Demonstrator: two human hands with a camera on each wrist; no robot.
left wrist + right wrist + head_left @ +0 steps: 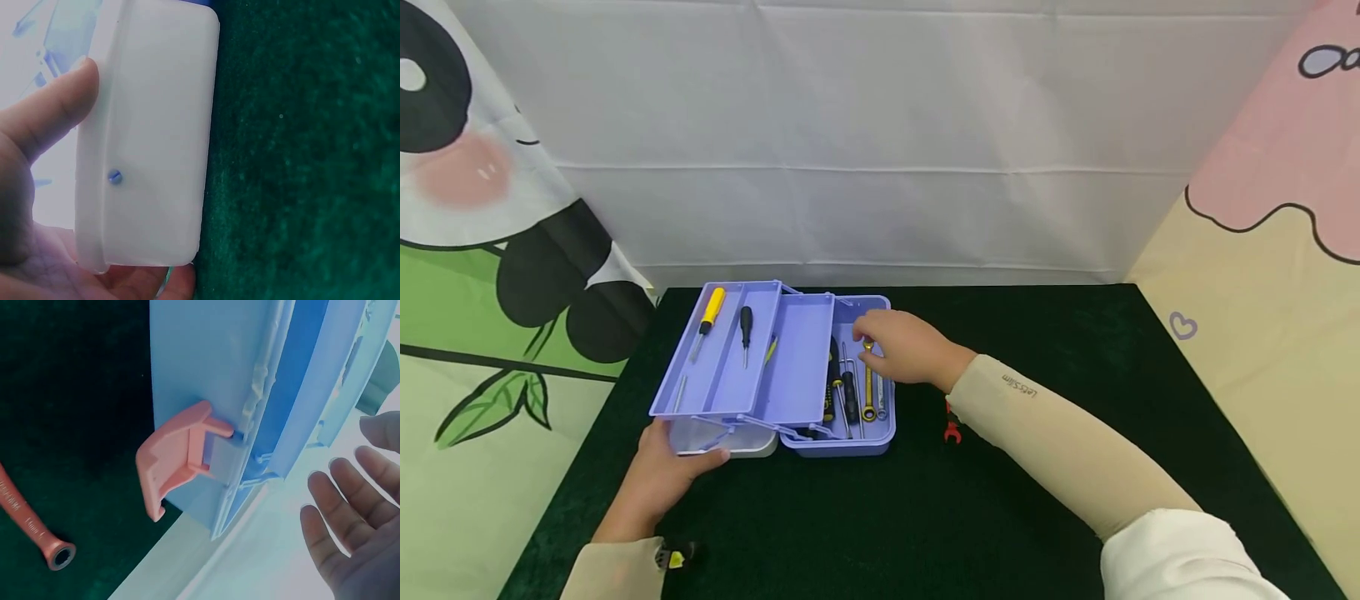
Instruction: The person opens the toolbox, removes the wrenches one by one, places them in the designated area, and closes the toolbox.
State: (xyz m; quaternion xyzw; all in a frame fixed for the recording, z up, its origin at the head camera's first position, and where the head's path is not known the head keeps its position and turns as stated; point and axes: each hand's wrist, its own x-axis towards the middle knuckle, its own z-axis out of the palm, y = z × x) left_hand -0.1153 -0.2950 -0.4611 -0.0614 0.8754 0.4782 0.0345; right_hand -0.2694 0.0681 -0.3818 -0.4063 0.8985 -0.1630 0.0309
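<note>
A lilac toolbox (838,450) stands unfolded on the dark green cloth, its two trays tiered out to the left. My left hand (662,475) grips its whitish lid (156,137), thumb on the rim and the other fingers round the outer side. Over the right end of the bottom compartment hovers my right hand (904,343), fingers loosely bent and holding nothing in the right wrist view. Just below it lies a gold wrench (868,392), beside a silver wrench (882,398) and a black-handled screwdriver (850,396).
In the upper tray lie a yellow-handled screwdriver (712,308) and a small black screwdriver (746,323). A red wrench (31,522) rests on the cloth right of the box, partly hidden by my sleeve in the head view. A pink latch (172,456) sticks out from the box side.
</note>
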